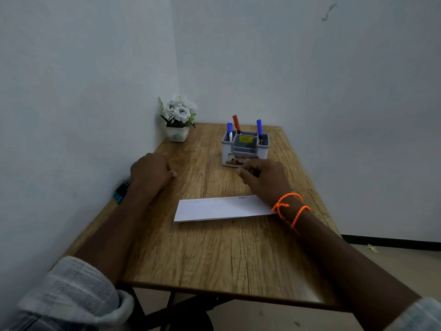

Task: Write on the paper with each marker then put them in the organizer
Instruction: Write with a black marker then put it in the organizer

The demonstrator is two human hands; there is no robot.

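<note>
Markers: three stand upright in the organizer (245, 149) at about one o'clock on the wooden table (214, 254), a blue marker (229, 131) in its left compartment, a red marker (236, 124) at the back, and another blue marker (259, 130) on the right. More markers (121, 191) lie at the table's nine o'clock edge, partly hidden behind the left forearm. Paper (222, 209) lies flat mid-table with faint writing along its far edge. Left hand (151, 172) rests knuckles-up on the table, fingers loosely curled, holding nothing. Right hand (265, 177), fingers bent with nothing visible in them, hovers just before the organizer, orange bracelets (290, 206) at its wrist. A flower pot (177, 133) sits at eleven o'clock.
</note>
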